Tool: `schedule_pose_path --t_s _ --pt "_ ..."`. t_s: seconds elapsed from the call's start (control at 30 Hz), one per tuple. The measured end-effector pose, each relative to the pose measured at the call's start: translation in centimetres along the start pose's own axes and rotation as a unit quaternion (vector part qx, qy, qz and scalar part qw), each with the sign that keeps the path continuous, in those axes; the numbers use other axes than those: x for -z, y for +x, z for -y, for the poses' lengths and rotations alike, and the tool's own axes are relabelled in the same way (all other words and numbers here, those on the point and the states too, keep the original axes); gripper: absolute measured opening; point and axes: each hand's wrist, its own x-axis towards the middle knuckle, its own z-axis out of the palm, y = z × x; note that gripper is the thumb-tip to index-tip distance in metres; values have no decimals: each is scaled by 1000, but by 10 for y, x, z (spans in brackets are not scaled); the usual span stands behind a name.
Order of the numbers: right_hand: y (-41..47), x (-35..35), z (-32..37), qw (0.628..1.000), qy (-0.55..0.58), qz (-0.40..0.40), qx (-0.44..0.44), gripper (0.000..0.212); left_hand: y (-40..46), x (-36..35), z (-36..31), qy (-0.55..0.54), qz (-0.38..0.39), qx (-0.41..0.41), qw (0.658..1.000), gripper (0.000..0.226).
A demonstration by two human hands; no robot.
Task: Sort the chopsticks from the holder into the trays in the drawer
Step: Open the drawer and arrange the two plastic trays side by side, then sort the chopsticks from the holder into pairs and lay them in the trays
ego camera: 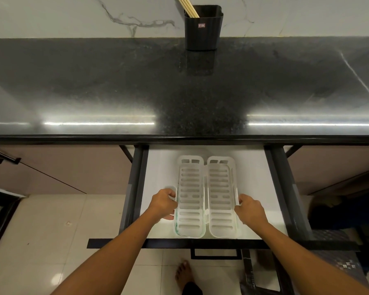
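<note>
Two white slotted trays lie side by side in the open drawer (pixel 158 167). My left hand (pixel 163 204) grips the outer left edge of the left tray (pixel 190 199). My right hand (pixel 250 209) grips the outer right edge of the right tray (pixel 221 199). Both trays hold nothing. A black holder (pixel 202 28) stands at the back of the dark counter, against the wall. Several wooden chopsticks (pixel 189 7) lean out of it to the left.
The dark granite counter (pixel 179 92) overhangs the back part of the drawer. The drawer's black front rail (pixel 200 243) with its handle is near me. My bare foot (pixel 183 273) stands on the tiled floor below. A dark mat lies at the lower right.
</note>
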Motion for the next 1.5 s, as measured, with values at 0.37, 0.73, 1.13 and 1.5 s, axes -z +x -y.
schedule_pose_path --t_s 0.37,0.73,1.13,1.5 --pt "-4 1 1 1000 -7 -6 -1 5 2 0 0 9 9 2 1000 18" --pt "-3 49 39 983 -25 -177 29 25 -5 41 -38 101 -60 -78 990 16" --pt "70 171 159 920 113 -330 177 25 12 124 -190 -6 -174 -261 950 13" --pt "163 257 233 908 217 -286 214 27 67 163 -322 -87 -194 -280 936 19"
